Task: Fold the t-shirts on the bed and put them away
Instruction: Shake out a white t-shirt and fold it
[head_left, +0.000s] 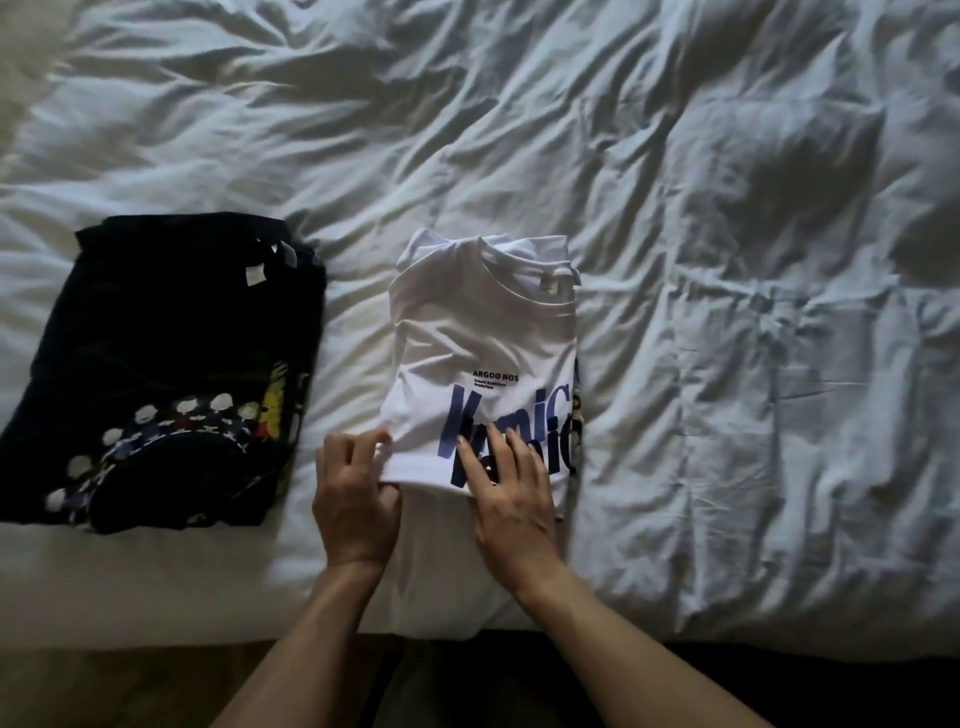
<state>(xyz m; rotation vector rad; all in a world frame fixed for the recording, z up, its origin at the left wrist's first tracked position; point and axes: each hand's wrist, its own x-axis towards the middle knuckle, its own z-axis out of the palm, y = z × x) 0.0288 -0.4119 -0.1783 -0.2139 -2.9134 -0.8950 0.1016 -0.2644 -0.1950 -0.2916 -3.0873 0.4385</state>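
My left hand (356, 512) grips the near left corner of the white t-shirt (480, 338), fingers curled over the folded edge and thumb tucked under it. My right hand (511, 499) lies flat on the same shirt just beside it, fingers straight and spread, pressing down on the big blue and black lettering near the front fold.

The white t-shirt sits folded into a neat rectangle near the front edge of the bed (727, 260), about midway along it, collar pointing away from me. Small black print reading "ARGOO NOS" shows above the large letters. Another layer of white fabric runs out from under it toward me, reaching the bed's front edge between my forearms.

To the left, apart from the white one, lies a stack of black t-shirts (161, 374), folded, with white neck labels at the far end and a ring of small white figures and some yellow printed near the front.

The bed is covered in a rumpled white duvet.
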